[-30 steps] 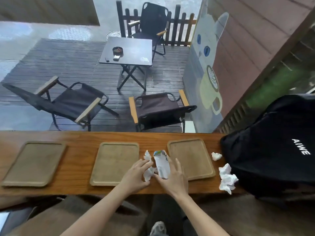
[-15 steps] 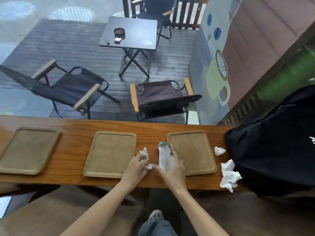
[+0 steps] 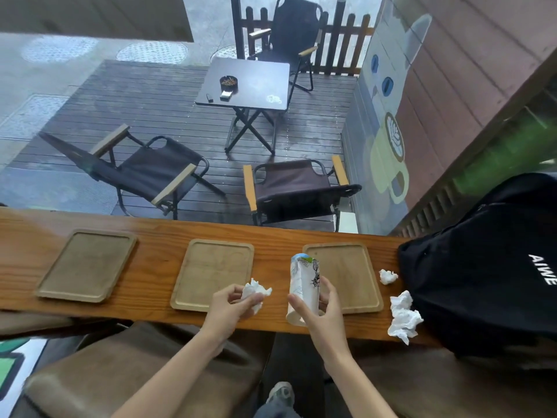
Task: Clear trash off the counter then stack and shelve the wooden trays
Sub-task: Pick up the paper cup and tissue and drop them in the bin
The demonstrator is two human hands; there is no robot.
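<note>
Black bag (image 3: 482, 267), white lettering "AIWE"

- Soft, even daylight is admitted from the deck (image 3: 180, 110) outside; no hard shadows are cast.
- A faint sheen is seen on the counter (image 3: 156, 233).
- Straight lines are bowed near the edges.
- Slight blur is noted at the right margin.

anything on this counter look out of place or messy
Yes: two crumpled napkins, a small one and a bigger one, lie loose on the counter beside the black bag, the bigger one at the near edge.
</note>
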